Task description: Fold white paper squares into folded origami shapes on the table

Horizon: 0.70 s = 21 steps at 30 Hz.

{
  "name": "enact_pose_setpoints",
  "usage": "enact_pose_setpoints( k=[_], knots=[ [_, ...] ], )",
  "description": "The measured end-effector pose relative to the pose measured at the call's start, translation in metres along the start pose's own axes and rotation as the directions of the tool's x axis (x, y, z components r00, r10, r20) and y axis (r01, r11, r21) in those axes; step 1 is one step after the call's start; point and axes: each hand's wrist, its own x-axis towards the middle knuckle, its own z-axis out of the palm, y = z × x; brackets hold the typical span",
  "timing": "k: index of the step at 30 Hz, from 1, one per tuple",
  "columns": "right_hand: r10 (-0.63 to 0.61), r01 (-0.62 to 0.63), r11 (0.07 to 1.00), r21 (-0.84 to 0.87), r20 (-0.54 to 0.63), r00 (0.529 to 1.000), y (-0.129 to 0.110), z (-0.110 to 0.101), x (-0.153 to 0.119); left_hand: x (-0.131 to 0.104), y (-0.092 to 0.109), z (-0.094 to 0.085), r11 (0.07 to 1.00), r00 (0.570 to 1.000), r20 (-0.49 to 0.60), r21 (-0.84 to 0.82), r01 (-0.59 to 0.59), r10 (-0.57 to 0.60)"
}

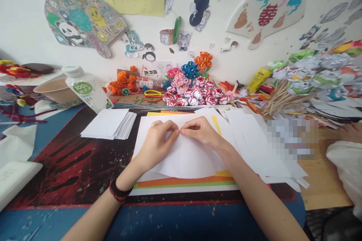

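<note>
Both hands meet over a sheet of white paper [183, 162], which bulges up toward me with a faint vertical crease down its middle. My left hand [160, 141] pinches the sheet's far edge between thumb and forefinger. Right beside it, my right hand [202, 130] pinches the same edge, fingertips nearly touching. Beneath lies a pile of coloured and white sheets [186, 184], with orange, green and yellow edges showing. To the left of my hands sits a stack of small white paper squares [109, 123]. More white sheets [254, 147] lie to the right.
Red-and-white paper flowers [198, 92] crowd the back of the table beside yellow-handled scissors [153, 95]. A white bottle [85, 86] stands back left. Stick-stemmed paper flowers [305, 75] fill the back right. Another person's white sleeve [343, 165] shows at the right edge.
</note>
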Motion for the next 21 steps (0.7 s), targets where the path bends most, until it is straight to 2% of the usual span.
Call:
enact_pose_setpoints(
  k=[6, 10, 13, 15, 18, 21],
  knots=[
    [-0.010, 0.010, 0.999, -0.039, -0.003, 1.000, -0.002, -0.001, -0.001, 0.002, 0.001, 0.000, 0.999, 0.999, -0.026, 0.026, 0.024, -0.023],
    [-0.109, 0.083, 0.939, -0.334, -0.058, 0.992, -0.003, -0.007, 0.000, 0.007, -0.013, -0.003, 0.996, 0.998, 0.006, 0.063, 0.065, -0.066],
    [-0.226, 0.097, 0.773, -0.627, -0.130, 0.965, 0.004, -0.014, 0.004, 0.010, -0.032, -0.007, 0.983, 0.988, -0.005, 0.100, 0.154, -0.154],
    [-0.279, 0.042, 0.627, -0.778, -0.174, 0.944, 0.012, -0.019, 0.009, 0.013, -0.046, -0.009, 0.964, 0.971, -0.037, 0.119, 0.239, -0.236],
    [-0.339, -0.035, 0.460, -0.887, -0.212, 0.917, 0.025, -0.022, 0.016, 0.018, -0.061, -0.008, 0.935, 0.944, -0.087, 0.139, 0.327, -0.317],
    [-0.358, -0.074, 0.352, -0.933, -0.208, 0.910, 0.036, -0.023, 0.022, 0.026, -0.070, -0.003, 0.900, 0.923, -0.134, 0.209, 0.382, -0.361]
  ],
)
